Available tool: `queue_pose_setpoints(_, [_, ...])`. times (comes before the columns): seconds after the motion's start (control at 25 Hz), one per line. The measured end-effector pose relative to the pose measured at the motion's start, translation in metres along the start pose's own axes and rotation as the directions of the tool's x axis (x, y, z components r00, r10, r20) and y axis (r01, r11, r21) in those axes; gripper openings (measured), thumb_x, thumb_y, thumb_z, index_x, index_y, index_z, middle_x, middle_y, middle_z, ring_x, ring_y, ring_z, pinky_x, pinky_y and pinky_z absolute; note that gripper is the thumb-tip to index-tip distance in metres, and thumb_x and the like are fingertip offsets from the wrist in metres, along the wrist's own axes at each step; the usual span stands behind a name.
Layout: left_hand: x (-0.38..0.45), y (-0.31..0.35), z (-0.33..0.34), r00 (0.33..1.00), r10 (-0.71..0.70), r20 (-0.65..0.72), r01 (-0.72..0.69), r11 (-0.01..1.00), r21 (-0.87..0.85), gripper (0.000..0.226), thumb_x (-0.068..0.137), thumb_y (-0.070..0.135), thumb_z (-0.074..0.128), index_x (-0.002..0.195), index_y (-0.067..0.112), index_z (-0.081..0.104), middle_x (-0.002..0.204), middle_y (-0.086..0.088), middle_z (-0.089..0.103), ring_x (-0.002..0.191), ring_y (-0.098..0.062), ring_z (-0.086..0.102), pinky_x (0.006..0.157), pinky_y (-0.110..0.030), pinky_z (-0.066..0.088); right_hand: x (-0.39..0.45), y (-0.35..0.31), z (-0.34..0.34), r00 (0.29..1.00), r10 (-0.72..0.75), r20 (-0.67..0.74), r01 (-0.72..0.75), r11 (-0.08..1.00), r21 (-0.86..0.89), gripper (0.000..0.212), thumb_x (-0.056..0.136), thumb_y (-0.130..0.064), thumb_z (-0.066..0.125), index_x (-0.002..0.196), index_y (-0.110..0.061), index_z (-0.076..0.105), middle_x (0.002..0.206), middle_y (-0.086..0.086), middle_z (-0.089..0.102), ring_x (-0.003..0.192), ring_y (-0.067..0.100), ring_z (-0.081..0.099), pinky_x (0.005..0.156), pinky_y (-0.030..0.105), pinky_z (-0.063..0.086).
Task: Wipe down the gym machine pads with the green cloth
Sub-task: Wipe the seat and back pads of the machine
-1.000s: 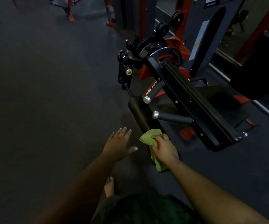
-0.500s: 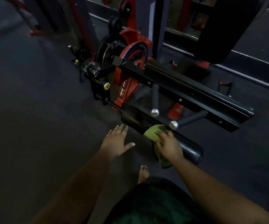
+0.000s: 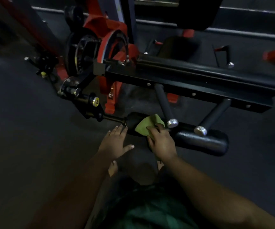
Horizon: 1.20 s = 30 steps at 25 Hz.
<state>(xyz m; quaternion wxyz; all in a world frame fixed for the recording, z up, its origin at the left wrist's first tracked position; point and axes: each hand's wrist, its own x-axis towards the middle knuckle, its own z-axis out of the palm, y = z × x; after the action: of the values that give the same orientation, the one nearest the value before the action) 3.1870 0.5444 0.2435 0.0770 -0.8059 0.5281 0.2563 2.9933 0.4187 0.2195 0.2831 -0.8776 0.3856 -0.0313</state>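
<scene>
The right hand (image 3: pixel 162 144) presses the green cloth (image 3: pixel 148 125) flat against the black roller pad (image 3: pixel 201 142), fingers lying over the cloth's lower edge rather than curled round it. Since half a second ago it has slid the cloth leftward along the pad, nearer the end by the steel shaft (image 3: pixel 113 119). The left hand (image 3: pixel 115 142) hovers open, fingers spread, fingertips now just beside that pad end, holding nothing. Two chrome-capped handles (image 3: pixel 164 106) jut from the black frame (image 3: pixel 191 90) above the pad.
</scene>
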Motion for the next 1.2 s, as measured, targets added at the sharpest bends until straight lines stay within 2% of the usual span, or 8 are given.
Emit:
queue_pose_setpoints(0.16, [0.063, -0.04, 0.005, 0.989, 0.147, 0.019, -0.148, 0.984, 0.102, 0.105, 0.089, 0.072, 0.052, 0.162, 0.015, 0.004, 0.17, -0.009, 0.001, 0.157, -0.027, 0.0, 0.126, -0.049, 0.009, 0.029, -0.031, 0.052, 0.966, 0.257, -0.008, -0.25, 0.932, -0.264, 0.063, 0.096, -0.054, 0.049, 0.154, -0.039, 0.029, 0.157, 0.006, 0.035, 0.131, 0.039, 0.045, 0.102, 0.068, 0.034])
queue_pose_setpoints(0.24, [0.092, -0.056, 0.013, 0.974, 0.222, 0.039, -0.226, 0.967, 0.12, 0.112, 0.086, 0.07, 0.058, 0.161, 0.013, -0.003, 0.17, -0.01, -0.006, 0.157, -0.027, -0.006, 0.126, -0.05, 0.004, 0.048, -0.041, 0.08, 0.927, 0.374, 0.039, -0.343, 0.884, -0.316, 0.066, 0.1, -0.057, 0.041, 0.159, -0.039, 0.017, 0.167, 0.006, 0.016, 0.151, 0.041, 0.014, 0.108, 0.079, -0.003])
queue_pose_setpoints(0.32, [0.111, -0.069, 0.02, 0.954, 0.29, 0.082, -0.299, 0.945, 0.134, 0.12, 0.083, 0.068, 0.064, 0.161, 0.011, -0.007, 0.17, -0.009, -0.009, 0.157, -0.026, -0.007, 0.126, -0.049, 0.003, 0.066, -0.048, 0.095, 0.91, 0.414, 0.008, -0.385, 0.855, -0.347, 0.066, 0.102, -0.057, 0.032, 0.16, -0.033, 0.014, 0.169, 0.005, 0.005, 0.153, 0.037, -0.012, 0.104, 0.075, -0.022])
queue_pose_setpoints(0.6, [0.139, -0.065, 0.048, 0.916, 0.394, 0.074, -0.399, 0.914, 0.079, 0.137, 0.073, 0.065, 0.077, 0.158, 0.012, -0.018, 0.168, -0.008, -0.019, 0.156, -0.024, -0.011, 0.127, -0.046, 0.001, 0.072, -0.005, 0.098, 0.937, 0.32, -0.143, -0.35, 0.878, -0.326, 0.057, 0.097, -0.064, 0.04, 0.147, -0.039, 0.045, 0.162, 0.001, 0.032, 0.153, 0.034, 0.016, 0.113, 0.071, 0.019])
queue_pose_setpoints(0.76, [0.14, -0.06, 0.055, 0.922, 0.388, -0.003, -0.386, 0.917, 0.101, 0.14, 0.069, 0.061, 0.082, 0.159, 0.013, -0.013, 0.17, -0.008, -0.011, 0.157, -0.025, -0.006, 0.127, -0.047, 0.005, 0.041, 0.05, 0.073, 0.834, 0.486, -0.26, -0.549, 0.773, -0.318, 0.056, 0.096, -0.065, 0.038, 0.145, -0.041, 0.047, 0.161, -0.002, 0.032, 0.146, 0.032, 0.03, 0.111, 0.062, 0.018])
queue_pose_setpoints(0.88, [0.141, -0.056, 0.056, 0.932, 0.362, 0.012, -0.361, 0.924, 0.127, 0.143, 0.065, 0.061, 0.084, 0.159, 0.013, -0.012, 0.17, -0.009, -0.008, 0.157, -0.026, -0.005, 0.127, -0.049, 0.006, 0.061, 0.023, 0.093, 0.693, 0.621, -0.365, -0.703, 0.693, -0.157, 0.052, 0.096, -0.06, 0.04, 0.142, -0.038, 0.052, 0.16, 0.001, 0.035, 0.149, 0.034, 0.021, 0.116, 0.063, 0.014])
queue_pose_setpoints(1.08, [0.143, -0.05, 0.055, 0.943, 0.331, -0.013, -0.325, 0.933, 0.155, 0.139, 0.065, 0.06, 0.085, 0.16, 0.012, -0.005, 0.17, -0.011, 0.001, 0.157, -0.027, 0.002, 0.126, -0.051, 0.008, 0.063, 0.016, 0.103, 0.897, 0.381, -0.223, -0.435, 0.847, -0.304, 0.051, 0.098, -0.06, 0.039, 0.139, -0.033, 0.055, 0.155, 0.001, 0.044, 0.149, 0.028, 0.03, 0.116, 0.062, 0.014])
queue_pose_setpoints(1.2, [0.147, -0.051, 0.053, 0.936, 0.352, -0.017, -0.342, 0.92, 0.193, 0.135, 0.066, 0.058, 0.086, 0.16, 0.01, 0.001, 0.169, -0.013, 0.009, 0.156, -0.029, 0.009, 0.126, -0.051, 0.013, 0.028, 0.088, 0.066, 0.831, 0.487, -0.269, -0.554, 0.766, -0.325, 0.058, 0.097, -0.066, 0.034, 0.146, -0.037, 0.048, 0.16, -0.003, 0.036, 0.147, 0.029, 0.033, 0.117, 0.063, 0.017])
